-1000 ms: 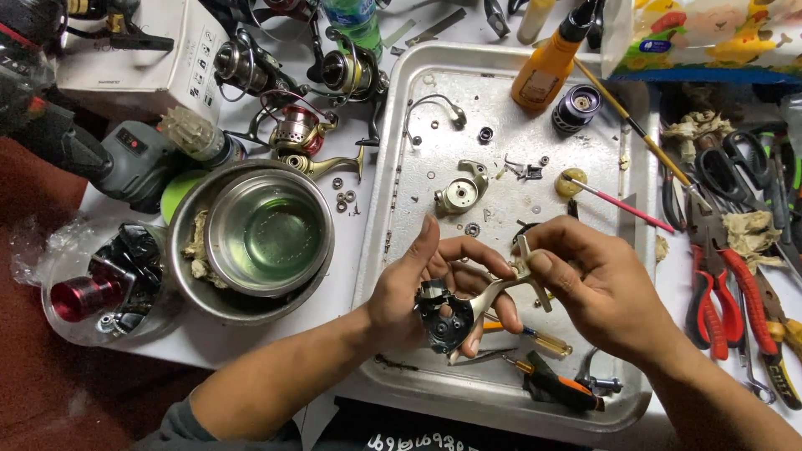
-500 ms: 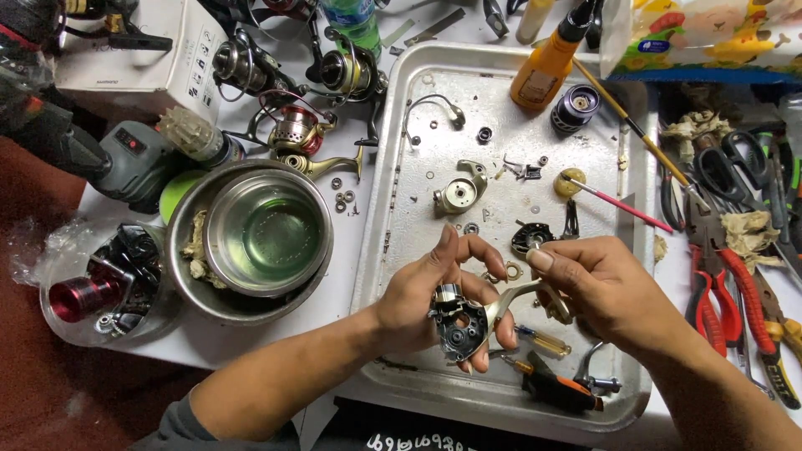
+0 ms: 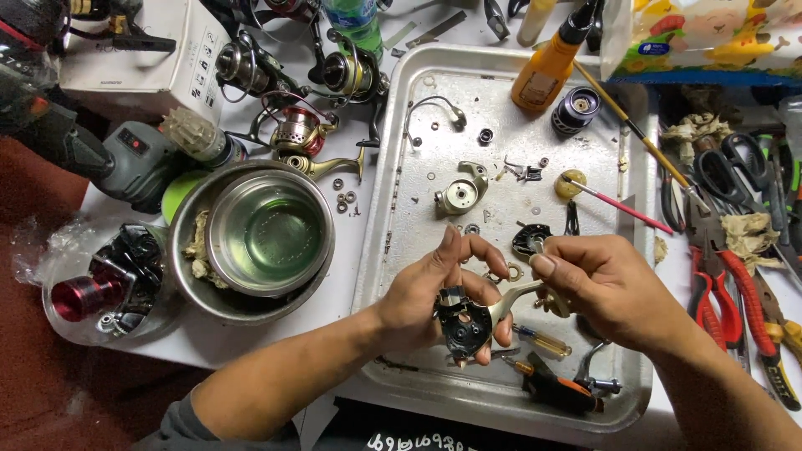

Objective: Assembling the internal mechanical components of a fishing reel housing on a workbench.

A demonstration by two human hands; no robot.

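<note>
Cluttered white bench (image 3: pixel 351 276), metal tray (image 3: pixel 401 209); left hand (image 3: pixel 434 292) clamped on black reel body (image 3: pixel 462 324), right hand (image 3: pixel 606 284) gripping its handle (image 3: pixel 514 298).

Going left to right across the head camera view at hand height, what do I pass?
Clear plastic tub of reel parts → nested steel bowls → left hand holding a black reel body → right hand → red-handled pliers.

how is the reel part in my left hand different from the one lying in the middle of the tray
The black reel body is dark, gripped in your left hand, with a pale metal arm that your right hand holds. The silver reel part is light metal and lies loose, untouched, on the tray. Both are rounded housing pieces.
</note>
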